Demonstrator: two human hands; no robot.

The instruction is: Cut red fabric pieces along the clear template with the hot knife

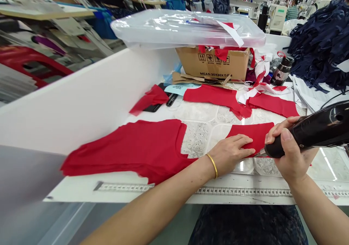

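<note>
My left hand [228, 153], with a yellow bangle at the wrist, lies flat on a red fabric piece [253, 134], its fingers stretched out. In my right hand [293, 157] is a black hand-held power tool [321, 127] with a narrow metal tip; its kind is not clear. The tip points left and rests at the lower edge of the red piece, close to my left fingertips. A larger stack of red fabric pieces [131, 147] lies to the left, partly under my left forearm. More red cut pieces [215, 96] lie farther back.
A ruler strip [245, 191] runs along the table's front edge. Behind stand a cardboard box [215, 65] under a clear plastic lid [188, 30], a dark bottle [282, 70] and a navy fabric heap [321, 41]. A white side wall [89, 99] bounds the left.
</note>
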